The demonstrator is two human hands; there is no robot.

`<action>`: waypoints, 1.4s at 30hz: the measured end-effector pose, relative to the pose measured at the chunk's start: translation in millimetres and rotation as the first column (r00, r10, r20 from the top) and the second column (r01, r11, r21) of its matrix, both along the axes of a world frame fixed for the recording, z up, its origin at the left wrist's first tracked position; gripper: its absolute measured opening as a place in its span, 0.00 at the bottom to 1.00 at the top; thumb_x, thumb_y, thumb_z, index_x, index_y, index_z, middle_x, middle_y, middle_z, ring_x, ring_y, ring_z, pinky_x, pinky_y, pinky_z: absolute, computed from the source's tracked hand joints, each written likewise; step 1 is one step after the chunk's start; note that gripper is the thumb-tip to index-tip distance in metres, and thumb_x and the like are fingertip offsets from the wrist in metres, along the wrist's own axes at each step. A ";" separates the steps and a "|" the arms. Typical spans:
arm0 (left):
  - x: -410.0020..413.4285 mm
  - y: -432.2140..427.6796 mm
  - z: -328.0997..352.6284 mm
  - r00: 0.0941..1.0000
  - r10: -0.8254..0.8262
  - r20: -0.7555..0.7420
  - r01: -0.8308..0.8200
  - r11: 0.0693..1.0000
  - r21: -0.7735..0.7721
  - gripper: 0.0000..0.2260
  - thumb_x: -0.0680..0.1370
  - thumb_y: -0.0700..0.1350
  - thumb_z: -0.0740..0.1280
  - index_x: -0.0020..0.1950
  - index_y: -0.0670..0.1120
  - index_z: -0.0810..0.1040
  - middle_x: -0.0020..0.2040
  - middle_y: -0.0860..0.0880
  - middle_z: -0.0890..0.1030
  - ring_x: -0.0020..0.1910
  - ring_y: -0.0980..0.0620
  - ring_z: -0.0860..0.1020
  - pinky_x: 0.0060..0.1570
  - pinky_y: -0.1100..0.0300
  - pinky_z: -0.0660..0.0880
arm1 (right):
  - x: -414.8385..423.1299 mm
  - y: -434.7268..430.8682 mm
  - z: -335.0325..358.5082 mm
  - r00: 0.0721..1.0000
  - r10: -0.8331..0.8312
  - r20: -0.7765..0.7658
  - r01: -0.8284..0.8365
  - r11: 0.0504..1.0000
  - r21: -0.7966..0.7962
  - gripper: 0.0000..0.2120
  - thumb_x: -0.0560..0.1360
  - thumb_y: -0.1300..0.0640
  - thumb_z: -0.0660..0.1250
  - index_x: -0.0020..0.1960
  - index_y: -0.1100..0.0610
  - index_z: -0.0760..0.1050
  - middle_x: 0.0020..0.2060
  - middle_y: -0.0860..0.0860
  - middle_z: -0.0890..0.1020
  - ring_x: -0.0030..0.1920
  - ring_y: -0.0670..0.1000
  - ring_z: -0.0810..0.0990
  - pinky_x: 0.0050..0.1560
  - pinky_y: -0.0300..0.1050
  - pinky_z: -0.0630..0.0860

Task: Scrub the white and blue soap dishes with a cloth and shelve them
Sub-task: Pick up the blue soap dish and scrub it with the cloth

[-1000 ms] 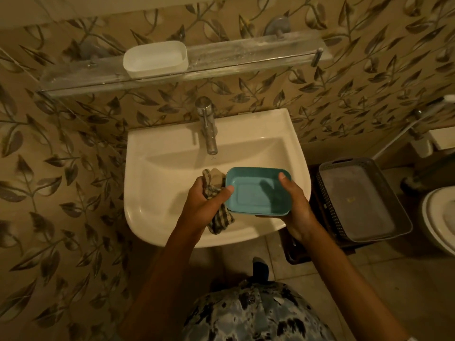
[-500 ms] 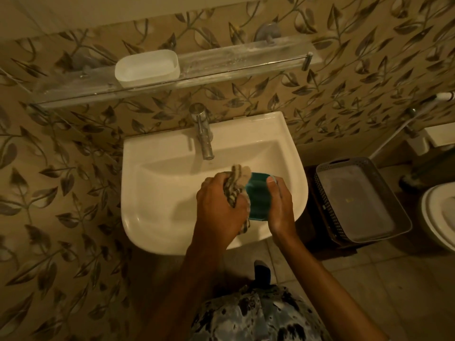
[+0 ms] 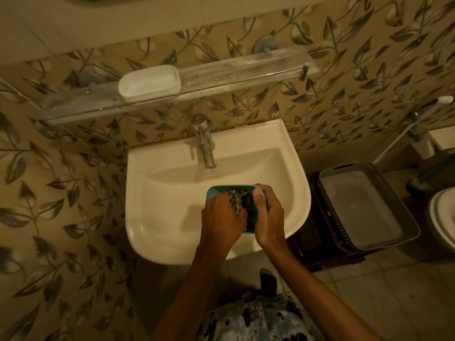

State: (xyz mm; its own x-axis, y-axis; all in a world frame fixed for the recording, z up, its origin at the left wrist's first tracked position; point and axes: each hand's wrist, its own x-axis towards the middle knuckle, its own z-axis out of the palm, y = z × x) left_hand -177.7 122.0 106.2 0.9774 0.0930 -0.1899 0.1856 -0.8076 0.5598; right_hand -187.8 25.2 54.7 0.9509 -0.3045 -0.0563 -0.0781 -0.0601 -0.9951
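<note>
The blue soap dish (image 3: 213, 192) is held over the white sink (image 3: 157, 193), gripped at its right rim by my right hand (image 3: 269, 217). My left hand (image 3: 222, 217) presses a checked cloth (image 3: 237, 199) into the dish's hollow. Both hands cover most of the dish; only its far-left rim and a strip of its near edge show. The white soap dish (image 3: 149, 82) stands upright on the glass wall shelf (image 3: 241, 70) above the tap, left of the shelf's middle.
A chrome tap (image 3: 205, 143) rises at the sink's back edge. A grey perforated basket (image 3: 364, 207) sits on a dark stand to the right of the sink. A toilet rim (image 3: 443, 217) shows at the far right edge.
The dish has turned from tilted on edge to facing up, and my left hand has pushed the cloth down inside it. Both hands sit slightly lower over the sink.
</note>
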 end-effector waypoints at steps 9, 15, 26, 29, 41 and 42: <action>2.2 -3.3 8.8 0.943 -0.310 0.117 0.332 0.882 -0.336 0.06 0.74 0.38 0.70 0.47 0.45 0.84 0.41 0.50 0.84 0.39 0.58 0.81 0.38 0.66 0.77 | 4.8 -7.1 -0.1 0.998 0.053 -0.045 -0.049 0.996 0.077 0.15 0.81 0.47 0.53 0.41 0.49 0.72 0.34 0.42 0.78 0.37 0.41 0.76 0.42 0.40 0.74; 12.3 12.6 -6.5 0.757 -0.621 0.204 0.621 0.780 0.076 0.13 0.75 0.33 0.64 0.57 0.41 0.81 0.61 0.43 0.77 0.57 0.46 0.76 0.56 0.57 0.72 | 2.8 -15.0 -0.6 0.989 0.115 -0.088 -0.113 0.993 0.030 0.13 0.82 0.50 0.54 0.50 0.52 0.76 0.42 0.46 0.81 0.43 0.40 0.79 0.45 0.32 0.74; 7.2 -6.6 6.7 0.930 -0.243 -0.276 0.324 0.897 0.302 0.17 0.78 0.41 0.64 0.66 0.45 0.68 0.62 0.45 0.75 0.58 0.46 0.75 0.57 0.57 0.71 | 2.9 -23.7 10.2 0.996 0.089 -0.027 -0.089 0.996 -0.017 0.19 0.75 0.42 0.56 0.57 0.52 0.76 0.49 0.46 0.81 0.50 0.43 0.80 0.49 0.38 0.78; -5.5 -5.1 -1.2 0.912 -0.294 -0.285 0.358 0.910 0.208 0.20 0.76 0.41 0.67 0.67 0.45 0.68 0.62 0.45 0.75 0.59 0.48 0.75 0.59 0.57 0.73 | -1.2 -23.6 9.5 0.996 0.088 0.027 -0.087 0.996 -0.032 0.21 0.75 0.40 0.57 0.57 0.53 0.76 0.48 0.47 0.81 0.50 0.43 0.79 0.49 0.37 0.77; -2.8 -19.6 3.5 0.917 -0.206 -0.342 -0.010 0.845 -0.535 0.06 0.77 0.45 0.65 0.51 0.49 0.81 0.46 0.47 0.84 0.46 0.52 0.82 0.50 0.55 0.80 | -12.7 -25.3 -2.0 0.993 0.079 0.093 -0.079 0.997 0.001 0.20 0.77 0.42 0.55 0.55 0.55 0.76 0.47 0.48 0.82 0.50 0.48 0.80 0.51 0.39 0.76; -2.2 -22.1 3.2 0.906 -0.170 -0.387 -0.100 0.804 -0.586 0.05 0.77 0.45 0.66 0.50 0.50 0.81 0.46 0.47 0.84 0.47 0.51 0.82 0.52 0.54 0.80 | -11.5 -27.6 -1.6 0.993 0.074 0.097 -0.071 0.997 -0.027 0.20 0.77 0.42 0.55 0.56 0.54 0.76 0.47 0.46 0.81 0.50 0.46 0.80 0.51 0.38 0.75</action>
